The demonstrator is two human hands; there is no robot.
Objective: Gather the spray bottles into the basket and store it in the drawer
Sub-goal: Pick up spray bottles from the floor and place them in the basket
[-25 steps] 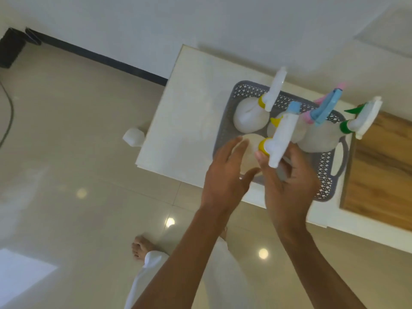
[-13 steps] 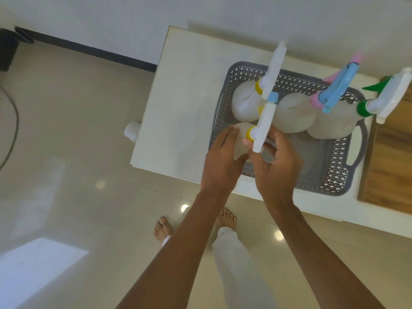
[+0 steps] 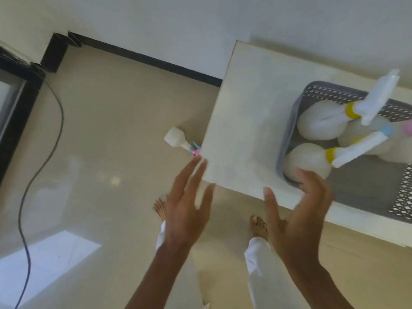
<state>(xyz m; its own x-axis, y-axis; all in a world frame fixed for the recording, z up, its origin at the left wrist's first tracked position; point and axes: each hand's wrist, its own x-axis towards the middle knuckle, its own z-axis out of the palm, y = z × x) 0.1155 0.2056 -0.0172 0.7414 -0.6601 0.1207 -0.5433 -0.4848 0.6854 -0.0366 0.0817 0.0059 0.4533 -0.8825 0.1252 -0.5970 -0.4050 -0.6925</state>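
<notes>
Now, line by line:

Basket: grey, lattice-walled, on the pale worktop toward its right side; its far end runs out of view at the right edge.

Near bottle: white, standing in the basket's near left corner, just inside the wall; yellow collar, white trigger head; seen from above, the long axis runs from the round body up and right to the nozzle.

Far bottle: white, in the basket's far left corner, beside the near one; yellow collar; its axis also runs body to head toward the upper right, the spray head reaching past the basket's far rim.

Other bottles: at least one more white body sits to the right of these two, partly cut off; a blue and a pink part show there, blurred.

Floor bottle: white, lying on the tiled floor just beside the worktop's left edge; base points upper left, blue and pink head points lower right, tucked against the worktop.

Left hand: empty, fingers stretched, palm turned right, fingertips at the worktop's near left corner.

Right hand: empty, fingers spread and slightly curled, fingertips over the basket's near rim beside the near bottle; contact cannot be told.

Cable: dark, trailing across the floor at left.
</notes>
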